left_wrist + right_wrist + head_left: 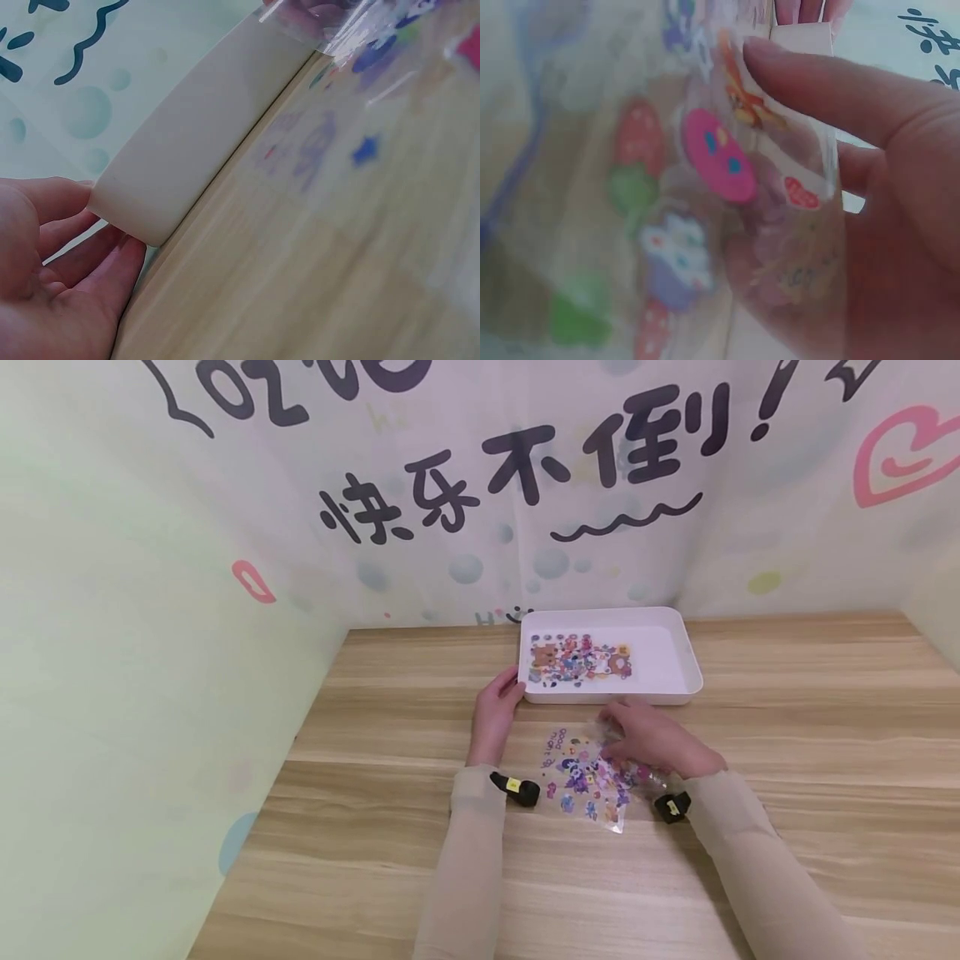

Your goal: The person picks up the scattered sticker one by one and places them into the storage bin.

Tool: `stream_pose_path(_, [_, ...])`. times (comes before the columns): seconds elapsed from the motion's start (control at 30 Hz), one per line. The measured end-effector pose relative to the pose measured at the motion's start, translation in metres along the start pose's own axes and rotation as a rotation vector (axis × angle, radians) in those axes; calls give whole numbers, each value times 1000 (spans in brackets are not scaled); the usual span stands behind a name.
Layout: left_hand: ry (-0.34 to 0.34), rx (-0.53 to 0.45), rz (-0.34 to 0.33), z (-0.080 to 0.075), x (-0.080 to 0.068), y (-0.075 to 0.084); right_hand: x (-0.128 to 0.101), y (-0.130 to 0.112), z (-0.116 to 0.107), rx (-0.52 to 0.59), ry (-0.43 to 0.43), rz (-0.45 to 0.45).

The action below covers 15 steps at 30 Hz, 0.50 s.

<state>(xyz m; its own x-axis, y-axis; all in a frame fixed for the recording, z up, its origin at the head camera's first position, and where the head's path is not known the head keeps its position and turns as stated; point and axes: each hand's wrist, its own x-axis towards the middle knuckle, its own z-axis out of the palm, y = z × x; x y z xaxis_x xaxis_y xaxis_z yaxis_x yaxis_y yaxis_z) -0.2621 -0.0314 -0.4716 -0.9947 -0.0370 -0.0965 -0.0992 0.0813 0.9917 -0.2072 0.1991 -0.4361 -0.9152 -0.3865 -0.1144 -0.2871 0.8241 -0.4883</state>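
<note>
Clear plastic sticker sheet [592, 774] lies on the wooden counter [787, 793] just in front of the white tray [686, 647], pinched at its far edge by the right hand [652, 739], thumb on top, while the left hand [497, 703] cups the tray's near-left corner with relaxed fingers [101, 266]

Left hand [497, 703] open, fingers relaxed, right hand [654, 739] fingers curled, pinching, both forearms extended
</note>
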Motion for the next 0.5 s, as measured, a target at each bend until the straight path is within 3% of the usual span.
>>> stream_pose_path(0.2, [-2, -5, 7, 0, 0, 0, 3, 0, 0, 100, 4, 29])
stream_pose_path(0.5, [-3, -18, 10, 0, -1, 1, 2, 1, 2, 133, -21, 56])
